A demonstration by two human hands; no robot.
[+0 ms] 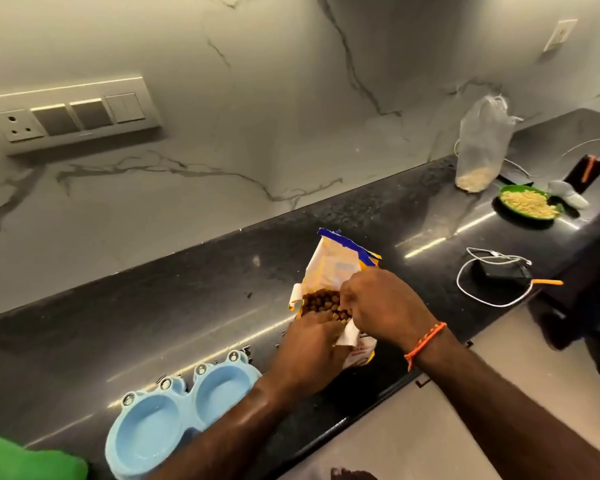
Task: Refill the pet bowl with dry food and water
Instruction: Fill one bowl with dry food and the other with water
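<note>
A pale blue double pet bowl (174,410), with small frog-eye bumps along its far rim, sits flat on the dark counter, both round wells empty. Just beside it to the right lies an opened yellow, white and blue food bag (333,271), mouth spread wide, showing brown round kibble (321,301) inside.

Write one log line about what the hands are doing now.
left hand: in kibble bag | right hand: holding bag open | blue pet bowl: both dishes empty
</note>
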